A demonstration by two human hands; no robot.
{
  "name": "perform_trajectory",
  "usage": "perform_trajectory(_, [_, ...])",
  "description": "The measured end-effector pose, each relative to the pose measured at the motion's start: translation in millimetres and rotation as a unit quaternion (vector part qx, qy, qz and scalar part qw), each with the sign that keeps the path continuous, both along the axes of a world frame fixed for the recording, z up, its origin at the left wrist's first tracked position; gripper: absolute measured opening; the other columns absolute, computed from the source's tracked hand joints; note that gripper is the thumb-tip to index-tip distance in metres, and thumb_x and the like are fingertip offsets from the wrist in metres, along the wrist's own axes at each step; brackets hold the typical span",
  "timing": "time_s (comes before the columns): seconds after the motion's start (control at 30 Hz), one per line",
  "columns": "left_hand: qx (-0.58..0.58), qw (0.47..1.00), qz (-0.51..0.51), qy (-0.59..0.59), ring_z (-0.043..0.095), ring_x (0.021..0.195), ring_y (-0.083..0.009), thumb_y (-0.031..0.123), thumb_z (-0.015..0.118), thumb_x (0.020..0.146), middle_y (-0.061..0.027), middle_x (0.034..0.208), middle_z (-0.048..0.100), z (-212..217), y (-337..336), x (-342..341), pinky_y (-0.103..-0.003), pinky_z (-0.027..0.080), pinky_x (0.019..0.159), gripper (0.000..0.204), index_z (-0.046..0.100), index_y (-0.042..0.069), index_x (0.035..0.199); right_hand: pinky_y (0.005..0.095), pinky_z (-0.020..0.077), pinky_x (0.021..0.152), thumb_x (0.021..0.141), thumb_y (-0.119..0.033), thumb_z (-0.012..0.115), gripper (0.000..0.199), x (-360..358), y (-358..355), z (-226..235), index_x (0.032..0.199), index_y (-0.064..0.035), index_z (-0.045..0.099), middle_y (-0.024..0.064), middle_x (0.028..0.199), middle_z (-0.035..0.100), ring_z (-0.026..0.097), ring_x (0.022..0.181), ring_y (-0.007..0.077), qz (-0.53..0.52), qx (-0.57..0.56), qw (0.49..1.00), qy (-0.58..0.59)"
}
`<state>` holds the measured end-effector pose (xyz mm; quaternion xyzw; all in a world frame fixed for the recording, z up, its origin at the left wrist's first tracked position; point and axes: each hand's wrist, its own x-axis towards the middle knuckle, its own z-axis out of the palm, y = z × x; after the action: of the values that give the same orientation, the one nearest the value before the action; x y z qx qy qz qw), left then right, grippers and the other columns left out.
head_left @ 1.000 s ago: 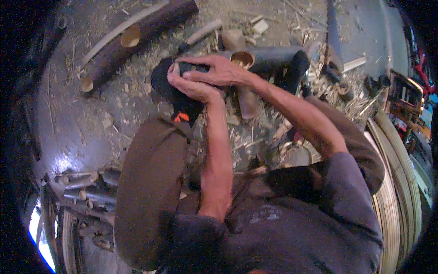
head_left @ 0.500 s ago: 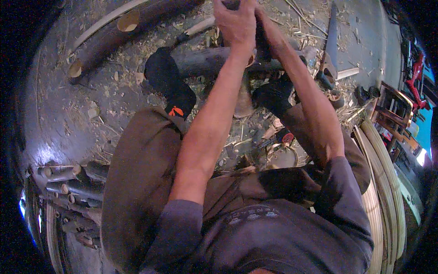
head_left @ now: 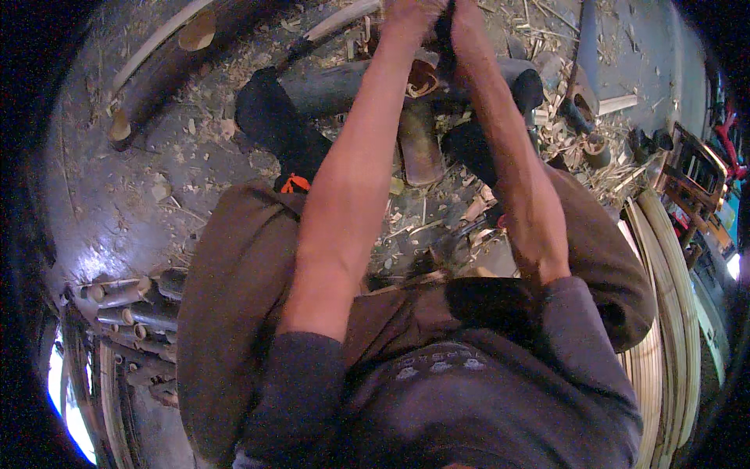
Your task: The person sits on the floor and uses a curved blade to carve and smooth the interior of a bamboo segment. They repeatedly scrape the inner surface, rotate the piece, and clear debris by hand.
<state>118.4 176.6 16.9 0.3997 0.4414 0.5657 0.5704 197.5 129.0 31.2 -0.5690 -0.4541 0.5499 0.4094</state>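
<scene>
Grey, rounded wood lies across twelve o'clock in the head view: a pole, with a hollow, pale-rimmed opening showing near its middle. Just beyond it, at the top edge, are the left hand and right hand, a dark object between them; both are cut off there, so I cannot tell whether either grip is apart, together or clamped. One dark-covered foot is at eleven o'clock, by the pole's end; a saw lies towards half past one. Working well here, I judge, calls for a steady pole, even effort from both hands, and toes clear of their line.
</scene>
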Motion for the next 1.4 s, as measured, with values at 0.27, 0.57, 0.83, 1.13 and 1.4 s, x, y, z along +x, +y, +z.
perform_trajectory(0.27, [0.1,0.875,-0.456,0.128,0.062,0.09,-0.0243,0.049,0.068,0.072,-0.0155,0.098,0.066,17,-40,62,-0.038,0.048,0.082,0.057,0.063,0.003,0.103,0.0333,0.0406,0.095,0.095,-0.058,0.03,0.061,-2,-81,-32,0.127,-0.0073,0.044,0.006,0.11,0.053,0.052,0.103,0.0191,-0.422,0.151,0.887,0.113])
perform_trajectory(0.57, [-0.093,0.976,-0.189,0.052,0.055,0.083,-0.0194,0.034,0.062,0.084,-0.0091,0.094,0.06,16,8,-14,-0.033,0.047,0.075,0.038,0.056,0.002,0.103,0.0328,0.0456,0.085,0.095,-0.056,0.031,0.062,-52,-12,20,0.124,-0.0037,0.048,0.0112,0.108,0.054,0.053,0.101,0.0199,-0.245,-0.08,0.964,0.07])
perform_trajectory(0.83, [-0.03,0.923,0.38,0.053,0.052,0.087,-0.0186,0.027,0.06,0.087,-0.0086,0.096,0.055,15,-84,-68,-0.033,0.045,0.082,0.033,0.049,0.0,0.103,0.0342,0.0359,0.103,0.097,-0.042,0.042,0.049,-61,-21,-17,0.132,-0.0095,0.048,0.0082,0.131,0.053,0.048,0.119,0.0206,0.309,-0.032,0.951,0.008])
perform_trajectory(1.13, [-0.101,0.957,0.271,-0.028,0.054,0.092,-0.0171,0.031,0.056,0.089,-0.008,0.098,0.058,2,-34,-50,-0.032,0.045,0.084,0.032,0.055,0.001,0.101,0.0312,0.0428,0.092,0.093,-0.051,0.047,0.056,-57,4,5,0.123,-0.0056,0.057,0.0087,0.116,0.061,0.055,0.104,0.0183,0.112,-0.029,0.984,-0.137])
perform_trajectory(1.4, [0.068,0.907,-0.412,0.054,0.058,0.091,-0.0226,0.042,0.053,0.089,-0.0093,0.102,0.06,-14,-11,40,-0.037,0.047,0.08,0.043,0.057,0.007,0.114,0.0378,0.0462,0.083,0.089,-0.061,0.042,0.062,-7,-32,-15,0.117,-0.0078,0.06,0.0101,0.111,0.061,0.058,0.094,0.0207,-0.425,-0.047,0.893,-0.144])
